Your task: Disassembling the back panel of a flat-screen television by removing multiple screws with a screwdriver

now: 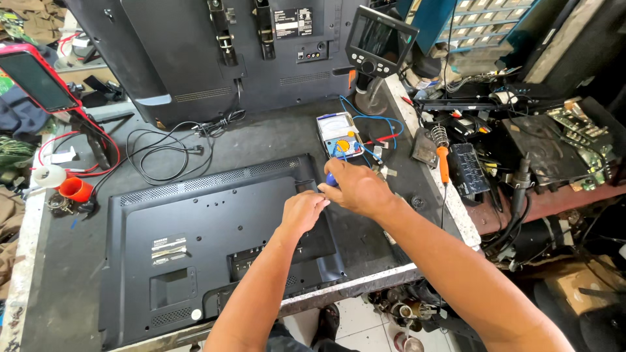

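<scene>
Gripping a blue-handled screwdriver [330, 178] in my right hand [355, 189], I press my curled left hand [301, 212] on the black television back [195, 228], near its upper right edge. White rectangular labels [168, 249] sit lower left on that panel; another label [293, 21] marks the upright set behind.

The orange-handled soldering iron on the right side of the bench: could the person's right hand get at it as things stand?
Probably yes. The soldering iron lies in the open, just right of the right hand, with nothing over its handle. That hand, though, is closed on a blue-handled tool, so it is occupied.
</scene>
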